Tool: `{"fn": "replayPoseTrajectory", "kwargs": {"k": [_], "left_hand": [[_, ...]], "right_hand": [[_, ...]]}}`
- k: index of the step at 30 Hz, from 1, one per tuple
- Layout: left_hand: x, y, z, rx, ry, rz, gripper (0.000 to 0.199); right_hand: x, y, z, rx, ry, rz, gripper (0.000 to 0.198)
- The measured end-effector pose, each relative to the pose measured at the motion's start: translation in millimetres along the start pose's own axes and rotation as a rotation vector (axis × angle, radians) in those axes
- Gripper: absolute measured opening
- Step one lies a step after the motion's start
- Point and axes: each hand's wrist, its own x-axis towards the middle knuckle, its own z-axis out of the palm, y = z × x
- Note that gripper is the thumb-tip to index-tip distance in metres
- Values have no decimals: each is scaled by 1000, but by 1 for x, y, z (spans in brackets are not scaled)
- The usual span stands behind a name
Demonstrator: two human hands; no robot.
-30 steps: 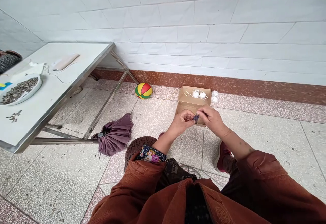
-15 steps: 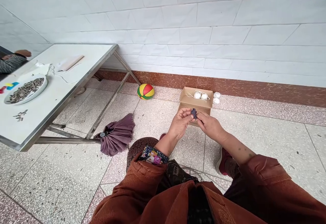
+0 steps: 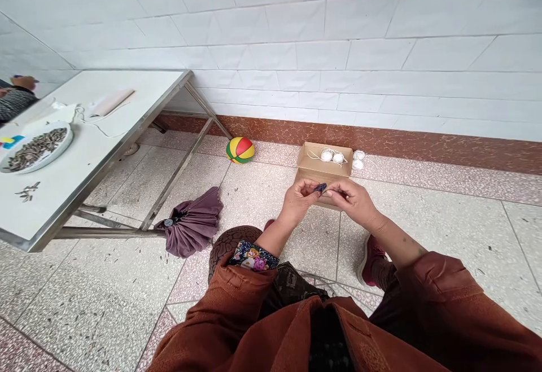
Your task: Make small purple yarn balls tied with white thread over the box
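Both hands, left hand [image 3: 298,202] and right hand [image 3: 353,200], pinch a small dark piece [image 3: 320,187] (above the cardboard box [image 3: 324,164]); fingertip grip best stays firm.

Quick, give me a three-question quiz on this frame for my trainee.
1. True or false: both the left hand and right hand pinch the small dark piece.
2. Where do the white balls lie? A) on the table B) in the cardboard box C) beside the umbrella
3. What lies on the floor between the table leg and the box?

Key: 1 true; 2 B; 3 the coloured ball.
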Motion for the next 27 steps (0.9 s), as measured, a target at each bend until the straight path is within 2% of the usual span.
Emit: {"fn": "replayPoseTrajectory", "kwargs": {"k": [3,5,9,13,21,24,27], "left_hand": [[-4,2,2,-20,-107,-53,33],[-7,4,3,-73,-149,-100,34],[-10,8,3,-253,-175,-188,37],[-10,9,2,-337,-145,-223,38],[-7,6,1,-410,-97,-201,40],[-5,5,-1,-341,-86,-148,39],[-2,2,-2,-185,-57,-65,36]], "right_hand": [[4,8,0,-5,120,76,13],[5,14,3,0,151,115,13],[3,18,12,20,106,147,15],[-1,17,18,44,40,138,16],[-8,22,20,-146,-30,35,18],[-11,20,17,-252,-70,-15,18],[-12,16,10,-318,-109,-123,19]]}}
